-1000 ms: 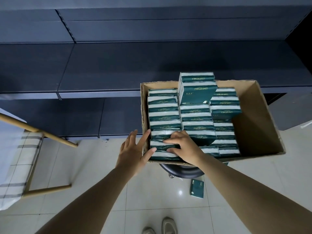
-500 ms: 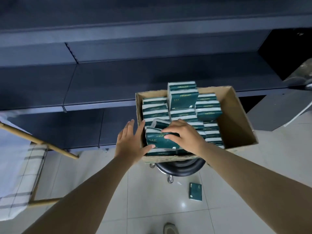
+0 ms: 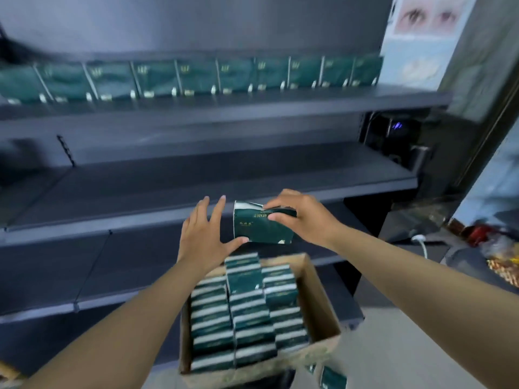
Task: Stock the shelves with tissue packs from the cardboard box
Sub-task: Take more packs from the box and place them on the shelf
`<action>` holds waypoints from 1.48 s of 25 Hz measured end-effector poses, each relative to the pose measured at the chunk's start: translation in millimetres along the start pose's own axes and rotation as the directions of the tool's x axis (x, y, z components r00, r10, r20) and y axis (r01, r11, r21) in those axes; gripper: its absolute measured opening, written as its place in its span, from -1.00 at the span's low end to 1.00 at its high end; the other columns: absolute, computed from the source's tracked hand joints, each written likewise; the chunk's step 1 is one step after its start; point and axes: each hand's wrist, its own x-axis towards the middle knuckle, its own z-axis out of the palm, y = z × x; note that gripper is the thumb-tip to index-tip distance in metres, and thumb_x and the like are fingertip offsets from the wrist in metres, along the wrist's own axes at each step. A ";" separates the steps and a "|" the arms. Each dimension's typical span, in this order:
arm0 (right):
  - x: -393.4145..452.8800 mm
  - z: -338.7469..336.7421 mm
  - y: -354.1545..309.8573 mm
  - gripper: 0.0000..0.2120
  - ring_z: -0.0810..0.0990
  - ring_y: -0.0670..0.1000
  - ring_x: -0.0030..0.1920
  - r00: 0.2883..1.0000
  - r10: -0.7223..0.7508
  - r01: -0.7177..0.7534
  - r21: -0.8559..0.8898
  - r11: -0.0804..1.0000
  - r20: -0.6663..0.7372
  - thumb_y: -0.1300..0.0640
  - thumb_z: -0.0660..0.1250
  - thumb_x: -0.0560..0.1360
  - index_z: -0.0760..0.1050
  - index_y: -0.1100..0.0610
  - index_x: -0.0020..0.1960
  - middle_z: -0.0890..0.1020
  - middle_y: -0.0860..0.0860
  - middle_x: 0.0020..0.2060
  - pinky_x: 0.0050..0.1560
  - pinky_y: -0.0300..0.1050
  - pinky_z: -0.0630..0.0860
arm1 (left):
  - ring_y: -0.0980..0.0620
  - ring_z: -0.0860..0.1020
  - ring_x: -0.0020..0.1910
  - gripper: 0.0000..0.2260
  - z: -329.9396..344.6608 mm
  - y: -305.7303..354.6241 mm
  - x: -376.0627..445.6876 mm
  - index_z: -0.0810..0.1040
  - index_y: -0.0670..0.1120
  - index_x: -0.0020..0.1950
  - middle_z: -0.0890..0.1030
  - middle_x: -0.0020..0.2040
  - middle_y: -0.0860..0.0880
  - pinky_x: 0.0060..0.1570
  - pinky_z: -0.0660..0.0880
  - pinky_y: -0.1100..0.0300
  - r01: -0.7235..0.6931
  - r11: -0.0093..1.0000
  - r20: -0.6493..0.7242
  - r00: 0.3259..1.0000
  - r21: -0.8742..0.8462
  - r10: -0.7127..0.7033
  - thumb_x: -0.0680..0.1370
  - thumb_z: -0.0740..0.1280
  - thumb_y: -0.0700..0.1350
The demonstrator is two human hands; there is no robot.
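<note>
I see a grey back wall [image 3: 196,23], a poster [image 3: 421,32] with eyes at upper right, a dark door [image 3: 404,153] with a blue-lit lock [image 3: 397,126], and pale floor [image 3: 407,346].

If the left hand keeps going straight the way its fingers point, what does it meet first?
Probably the front edge of the bare middle shelf: the left hand points up and forward at it, with nothing visible between. Its thumb already touches the tissue pack beside it. Depth is unclear.

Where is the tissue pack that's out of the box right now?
Centre of the head view: pack in the right hand, left hand touching it, above the box.
</note>
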 end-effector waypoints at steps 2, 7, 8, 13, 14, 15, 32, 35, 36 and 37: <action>13.0 -50.4 2.7 -0.82 0.55 -0.08 -0.04 0.997 -0.061 0.058 -0.053 0.997 -0.054 0.16 0.37 0.49 0.60 0.08 0.09 0.55 -0.12 -0.09 0.04 -0.13 0.47 | -0.11 0.05 0.51 -0.11 -21.1 37.5 30.2 0.02 0.02 0.56 0.08 0.54 -0.16 0.42 0.12 -0.04 -0.047 0.999 -0.105 0.993 -0.015 0.045 0.38 0.31 0.36; 48.1 -157.9 12.8 -0.83 0.54 -0.07 -0.07 0.974 -0.164 0.146 -0.119 0.982 -0.157 0.15 0.33 0.52 0.60 0.05 0.09 0.56 -0.10 -0.11 0.03 -0.13 0.45 | -0.11 0.07 0.51 -0.12 -62.9 113.3 101.5 0.04 0.01 0.56 0.11 0.53 -0.19 0.41 0.12 -0.04 -0.081 0.997 -0.295 0.952 0.019 0.083 0.39 0.30 0.36; 58.6 -174.0 15.4 -0.83 0.53 -0.07 -0.09 0.967 -0.180 0.160 -0.124 0.979 -0.178 0.15 0.32 0.52 0.60 0.05 0.09 0.55 -0.11 -0.13 0.02 -0.14 0.44 | -0.11 0.05 0.51 -0.12 -68.6 122.8 116.1 0.01 0.02 0.56 0.09 0.53 -0.18 0.41 0.11 -0.02 -0.085 0.996 -0.313 0.945 0.032 0.091 0.39 0.28 0.38; 121.5 -218.4 39.8 -0.83 0.48 -0.05 0.02 0.936 -0.235 0.197 -0.165 0.967 -0.260 0.17 0.29 0.54 0.60 0.04 0.09 0.56 -0.09 -0.10 0.13 -0.19 0.38 | -0.10 0.03 0.52 -0.13 -87.8 137.0 198.4 -0.01 0.05 0.56 0.06 0.54 -0.15 0.43 0.08 -0.01 -0.108 0.990 -0.358 0.924 0.091 0.134 0.40 0.25 0.39; 136.7 -222.6 45.7 -0.82 0.47 -0.06 0.04 0.930 -0.239 0.197 -0.171 0.965 -0.279 0.17 0.29 0.54 0.60 0.04 0.09 0.57 -0.09 -0.09 0.14 -0.22 0.36 | -0.10 0.04 0.52 -0.13 -88.4 134.7 216.5 0.01 0.05 0.56 0.06 0.54 -0.15 0.43 0.08 -0.01 -0.100 0.992 -0.371 0.921 0.078 0.122 0.39 0.26 0.39; 151.9 -225.3 52.3 -0.82 0.47 -0.06 0.05 0.927 -0.235 0.190 -0.173 0.966 -0.293 0.16 0.29 0.55 0.60 0.04 0.10 0.57 -0.09 -0.07 0.14 -0.24 0.35 | -0.10 0.04 0.52 -0.13 -86.8 130.9 233.9 0.01 0.05 0.56 0.07 0.54 -0.15 0.43 0.07 -0.02 -0.096 0.993 -0.375 0.920 0.067 0.114 0.39 0.26 0.39; 418.8 -160.1 192.1 -0.70 0.28 -0.03 0.26 0.959 -0.197 0.140 -0.260 0.955 -0.204 0.02 0.29 0.53 0.49 0.05 0.24 0.46 -0.04 0.19 0.31 -0.06 0.27 | -0.04 -0.14 0.53 -0.07 -13.1 48.5 452.3 -0.10 0.07 0.56 -0.03 0.55 -0.10 0.45 -0.23 -0.04 0.098 0.963 -0.353 0.936 0.251 -0.004 0.38 0.29 0.39; 428.2 -145.2 209.0 -0.46 0.12 -0.05 0.39 0.966 -0.229 0.162 -0.415 0.895 -0.118 -0.08 0.31 0.49 0.26 -0.03 0.41 0.26 -0.07 0.36 0.38 0.02 0.22 | -0.04 -0.07 0.53 -0.07 -7.1 37.9 468.5 -0.03 0.04 0.56 0.08 0.53 -0.10 0.45 -0.25 -0.07 0.102 0.959 -0.375 0.927 0.266 0.005 0.36 0.33 0.38; 430.2 -142.1 212.9 -0.43 0.10 -0.05 0.40 0.964 -0.239 0.165 -0.437 0.884 -0.119 -0.09 0.32 0.48 0.21 -0.04 0.43 0.24 -0.08 0.38 0.38 0.00 0.22 | -0.05 -0.02 0.52 -0.07 -5.5 34.7 472.6 0.01 0.03 0.56 0.14 0.50 -0.10 0.45 -0.24 -0.08 0.091 0.959 -0.385 0.923 0.267 0.019 0.35 0.35 0.37; 430.8 -139.8 215.1 -0.41 0.10 -0.05 0.40 0.959 -0.251 0.168 -0.452 0.876 -0.131 -0.10 0.32 0.48 0.19 -0.05 0.43 0.23 -0.08 0.38 0.36 -0.01 0.23 | -0.05 0.03 0.51 -0.07 -4.8 32.9 474.2 0.05 0.02 0.55 0.19 0.47 -0.10 0.45 -0.22 -0.09 0.082 0.960 -0.391 0.920 0.269 0.031 0.33 0.37 0.37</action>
